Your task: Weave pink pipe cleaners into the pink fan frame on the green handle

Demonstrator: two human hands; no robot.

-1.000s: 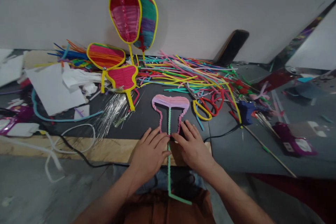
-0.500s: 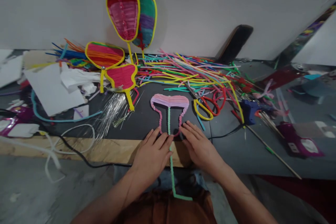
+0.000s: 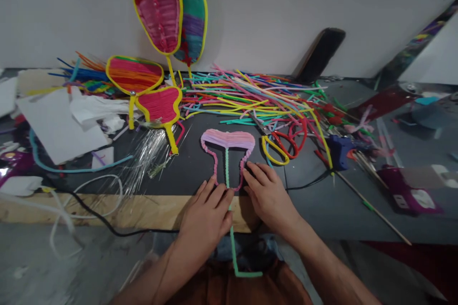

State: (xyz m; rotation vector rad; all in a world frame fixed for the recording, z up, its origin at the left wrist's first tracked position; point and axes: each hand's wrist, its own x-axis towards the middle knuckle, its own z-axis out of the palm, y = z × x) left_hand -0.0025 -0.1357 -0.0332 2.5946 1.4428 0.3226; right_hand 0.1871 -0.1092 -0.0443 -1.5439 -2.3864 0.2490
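Note:
A fan-shaped pipe-cleaner frame lies in front of me at the table's near edge. Pink and lilac strands fill its top, a twisted pink outline forms the sides, and a mint-green stem runs down the middle. Below the edge the stem hangs past the table and bends sideways at its end. My left hand grips the lower left of the frame and the stem, fingers over them and thumb beside the stem. On the lower right side, my right hand has curved fingers closed at the pink outline; its thumb is partly hidden.
Loose pipe cleaners are heaped at the back. Scissors lie right of the frame, near a blue glue gun. Finished yellow-edged pieces and silver tinsel are at left. A black phone leans on the wall.
My right hand's fingers have curled more and sit closer to the pink outline. The frame has shifted slightly left and down in view, as has most of the scene.

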